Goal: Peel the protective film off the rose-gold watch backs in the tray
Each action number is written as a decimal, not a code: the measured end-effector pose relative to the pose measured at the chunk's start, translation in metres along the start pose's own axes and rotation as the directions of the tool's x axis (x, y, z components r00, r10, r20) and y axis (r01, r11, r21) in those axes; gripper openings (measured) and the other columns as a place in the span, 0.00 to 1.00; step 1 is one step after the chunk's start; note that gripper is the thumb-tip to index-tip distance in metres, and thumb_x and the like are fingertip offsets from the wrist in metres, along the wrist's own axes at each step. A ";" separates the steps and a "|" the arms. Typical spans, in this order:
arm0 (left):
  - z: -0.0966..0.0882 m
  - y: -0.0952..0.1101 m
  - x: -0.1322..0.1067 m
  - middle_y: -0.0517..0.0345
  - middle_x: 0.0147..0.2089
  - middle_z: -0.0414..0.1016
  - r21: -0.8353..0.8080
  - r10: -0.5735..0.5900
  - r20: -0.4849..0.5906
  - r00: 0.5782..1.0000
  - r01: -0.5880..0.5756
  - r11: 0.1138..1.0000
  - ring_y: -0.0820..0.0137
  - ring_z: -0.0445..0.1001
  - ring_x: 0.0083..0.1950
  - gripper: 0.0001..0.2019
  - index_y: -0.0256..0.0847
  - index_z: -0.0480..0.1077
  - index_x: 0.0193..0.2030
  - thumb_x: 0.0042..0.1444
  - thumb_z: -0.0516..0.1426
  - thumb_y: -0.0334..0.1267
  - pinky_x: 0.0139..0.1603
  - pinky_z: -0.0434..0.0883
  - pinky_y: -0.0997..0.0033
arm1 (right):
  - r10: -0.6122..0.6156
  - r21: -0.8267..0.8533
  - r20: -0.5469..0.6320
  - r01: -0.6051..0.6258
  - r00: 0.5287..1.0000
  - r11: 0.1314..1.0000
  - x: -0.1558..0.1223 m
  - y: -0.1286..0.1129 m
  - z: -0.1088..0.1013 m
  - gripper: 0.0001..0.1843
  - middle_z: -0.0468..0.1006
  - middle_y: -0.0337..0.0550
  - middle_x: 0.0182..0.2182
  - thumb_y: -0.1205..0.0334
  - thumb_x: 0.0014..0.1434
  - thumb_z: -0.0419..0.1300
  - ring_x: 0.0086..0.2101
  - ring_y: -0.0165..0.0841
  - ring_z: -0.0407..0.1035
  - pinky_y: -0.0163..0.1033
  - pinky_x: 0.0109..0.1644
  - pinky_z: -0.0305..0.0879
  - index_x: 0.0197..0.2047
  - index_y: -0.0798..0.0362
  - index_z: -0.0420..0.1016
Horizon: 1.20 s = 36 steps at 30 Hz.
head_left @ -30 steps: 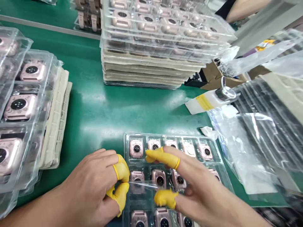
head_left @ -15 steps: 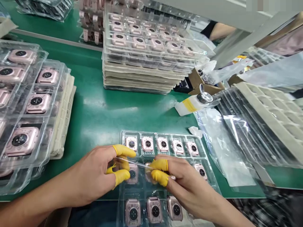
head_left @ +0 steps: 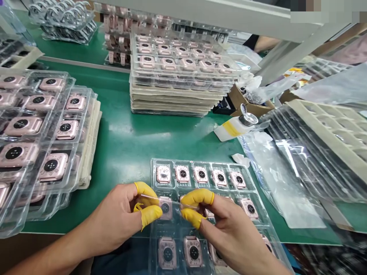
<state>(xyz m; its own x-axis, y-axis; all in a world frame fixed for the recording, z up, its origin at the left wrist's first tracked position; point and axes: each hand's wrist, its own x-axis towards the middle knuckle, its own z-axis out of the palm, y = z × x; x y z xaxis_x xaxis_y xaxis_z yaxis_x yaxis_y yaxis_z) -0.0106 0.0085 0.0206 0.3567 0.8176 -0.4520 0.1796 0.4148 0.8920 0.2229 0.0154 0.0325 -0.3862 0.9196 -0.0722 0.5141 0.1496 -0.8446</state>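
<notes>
Between my two hands stretches a thin piece of clear plastic film (head_left: 170, 202), seen nearly edge-on. My left hand (head_left: 126, 214), with yellow finger cots, pinches its left end. My right hand (head_left: 220, 221), also in yellow cots, grips the right end between thumb and forefinger. Both hands hover over a clear plastic tray (head_left: 258, 202) of pink smartwatch bodies, their dark round sensors facing up. A smartwatch body (head_left: 165, 208) lies just beyond my left fingertips. My right hand and wrist hide several others.
Stacked trays of pink watch bodies stand at the left (head_left: 86, 152) and at the back (head_left: 172, 103). A white bottle (head_left: 229, 130) with a yellow band leans near a cardboard box (head_left: 237, 99). Clear bags (head_left: 295, 191) and tilted beige trays (head_left: 338, 130) lie on the right.
The camera view has shifted, bringing more of the left stack into sight. My hands still hold the film over the tray, with my right thumb and forefinger turned slightly.
</notes>
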 end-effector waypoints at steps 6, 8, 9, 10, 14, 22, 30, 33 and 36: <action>0.000 -0.005 0.001 0.60 0.36 0.78 0.006 0.028 -0.115 0.993 -0.027 1.000 0.69 0.73 0.37 0.07 0.41 0.76 0.37 0.55 0.63 0.41 0.39 0.69 0.71 | 0.091 -0.004 0.023 -0.091 0.996 0.996 -0.006 0.005 -0.002 0.08 0.80 0.39 0.28 0.58 0.64 0.60 0.27 0.31 0.72 0.34 0.29 0.70 0.35 0.49 0.80; 0.001 -0.005 0.002 0.61 0.33 0.77 -0.031 0.035 -0.135 0.990 -0.040 0.999 0.70 0.73 0.36 0.06 0.41 0.75 0.35 0.56 0.62 0.40 0.38 0.69 0.72 | 0.104 -0.013 0.022 -0.103 0.994 0.995 -0.008 0.008 -0.003 0.08 0.81 0.39 0.29 0.56 0.64 0.61 0.28 0.32 0.73 0.34 0.30 0.71 0.37 0.48 0.81; 0.001 -0.005 0.002 0.62 0.32 0.77 -0.046 0.033 -0.138 0.990 -0.040 0.998 0.71 0.72 0.34 0.05 0.41 0.75 0.34 0.56 0.61 0.39 0.37 0.69 0.73 | 0.106 -0.013 0.010 -0.105 0.994 0.994 -0.009 0.010 -0.003 0.08 0.82 0.39 0.30 0.56 0.64 0.62 0.28 0.32 0.73 0.35 0.30 0.72 0.39 0.48 0.82; 0.001 -0.005 0.002 0.63 0.31 0.77 -0.054 0.030 -0.129 0.991 -0.037 0.998 0.72 0.71 0.33 0.04 0.41 0.74 0.33 0.56 0.60 0.38 0.35 0.68 0.74 | 0.106 -0.013 -0.006 -0.106 0.994 0.994 -0.010 0.011 -0.004 0.08 0.82 0.40 0.31 0.55 0.64 0.63 0.29 0.33 0.74 0.35 0.31 0.73 0.41 0.47 0.82; 0.001 -0.004 0.001 0.61 0.30 0.80 -0.035 0.023 -0.102 0.995 -0.026 0.999 0.72 0.72 0.31 0.05 0.41 0.73 0.32 0.57 0.58 0.36 0.33 0.67 0.74 | 0.094 -0.018 -0.022 -0.094 0.995 0.995 -0.009 0.009 -0.006 0.08 0.85 0.41 0.36 0.55 0.62 0.64 0.33 0.35 0.78 0.36 0.35 0.77 0.43 0.46 0.83; -0.005 -0.007 -0.002 0.56 0.35 0.81 0.039 0.022 -0.127 0.992 -0.017 0.999 0.68 0.72 0.34 0.12 0.42 0.76 0.38 0.60 0.59 0.48 0.36 0.69 0.70 | 0.030 0.031 -0.036 -0.029 0.999 0.999 0.000 0.003 -0.003 0.10 0.83 0.35 0.29 0.64 0.61 0.62 0.28 0.29 0.76 0.31 0.32 0.74 0.45 0.47 0.82; -0.009 0.009 0.003 0.59 0.43 0.77 0.472 0.234 0.026 0.972 -0.218 0.854 0.64 0.74 0.44 0.11 0.47 0.78 0.47 0.59 0.64 0.44 0.46 0.68 0.66 | -0.067 0.018 -0.036 0.068 0.997 0.998 -0.002 -0.001 -0.002 0.12 0.79 0.34 0.28 0.67 0.63 0.62 0.26 0.28 0.72 0.31 0.32 0.72 0.49 0.47 0.79; -0.004 0.011 0.008 0.62 0.36 0.76 0.508 0.166 0.048 0.985 -0.167 0.845 0.68 0.72 0.36 0.06 0.46 0.79 0.41 0.60 0.60 0.39 0.36 0.65 0.69 | -0.082 -0.026 -0.031 0.081 0.996 0.996 -0.004 0.001 -0.002 0.13 0.80 0.34 0.29 0.68 0.61 0.63 0.28 0.29 0.73 0.32 0.33 0.73 0.49 0.47 0.79; -0.001 0.008 0.010 0.63 0.34 0.77 0.474 0.110 0.035 0.993 -0.114 0.873 0.70 0.70 0.32 0.06 0.45 0.79 0.37 0.59 0.58 0.38 0.32 0.64 0.71 | -0.101 -0.056 -0.015 0.100 0.995 0.993 -0.006 0.004 -0.004 0.14 0.80 0.34 0.29 0.68 0.61 0.64 0.28 0.29 0.73 0.33 0.33 0.72 0.50 0.46 0.79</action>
<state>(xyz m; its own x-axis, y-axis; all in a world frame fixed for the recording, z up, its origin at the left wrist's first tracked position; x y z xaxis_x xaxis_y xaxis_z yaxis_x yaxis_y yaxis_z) -0.0061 0.0203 0.0235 0.4061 0.8440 -0.3504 0.5507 0.0800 0.8309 0.2308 0.0125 0.0314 -0.4249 0.9050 0.0215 0.5152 0.2613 -0.8163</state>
